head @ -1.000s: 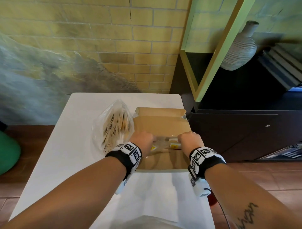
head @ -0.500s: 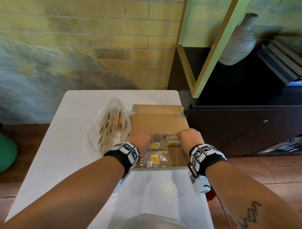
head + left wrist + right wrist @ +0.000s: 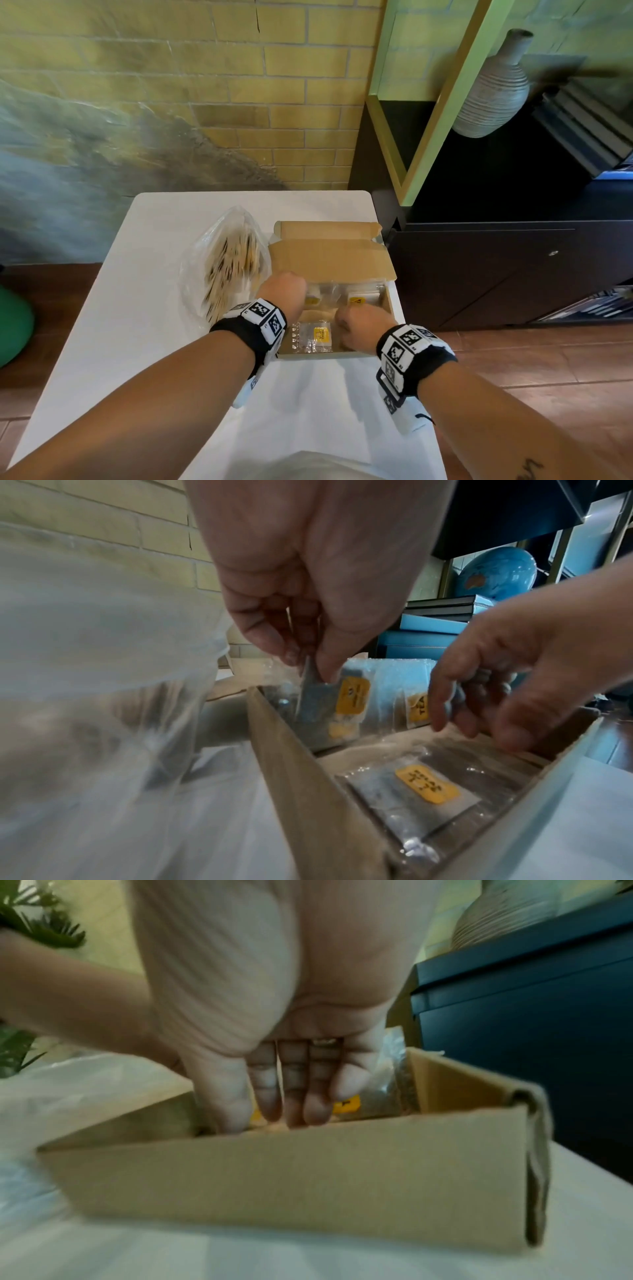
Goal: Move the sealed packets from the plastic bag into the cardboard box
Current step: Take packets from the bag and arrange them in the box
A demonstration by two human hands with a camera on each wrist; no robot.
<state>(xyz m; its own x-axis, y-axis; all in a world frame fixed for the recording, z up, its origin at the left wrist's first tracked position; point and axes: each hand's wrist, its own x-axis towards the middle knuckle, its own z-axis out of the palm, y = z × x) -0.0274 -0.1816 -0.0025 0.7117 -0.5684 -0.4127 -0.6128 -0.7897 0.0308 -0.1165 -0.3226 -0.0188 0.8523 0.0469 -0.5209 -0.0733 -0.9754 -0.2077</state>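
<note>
Flat sealed packet (image 3: 314, 337) lay on cardboard box (image 3: 318, 353) floor, nearest camera. Right hand (image 3: 359, 329), fingers straight and together, reached empty into box beside it. Farther in, left hand (image 3: 282, 291) pinched upright packet (image 3: 316, 702) by top edge against standing row. Step judged: arranging packets in box. Next move likely called for return to plastic bag (image 3: 226, 263), just left of box, stock remaining.

Yellow brick wall (image 3: 212, 68) behind white tabletop (image 3: 102, 325); dark cabinet (image 3: 496, 274) at right, ribbed vase (image 3: 493, 92) on it; reddish tile floor (image 3: 548, 359).
</note>
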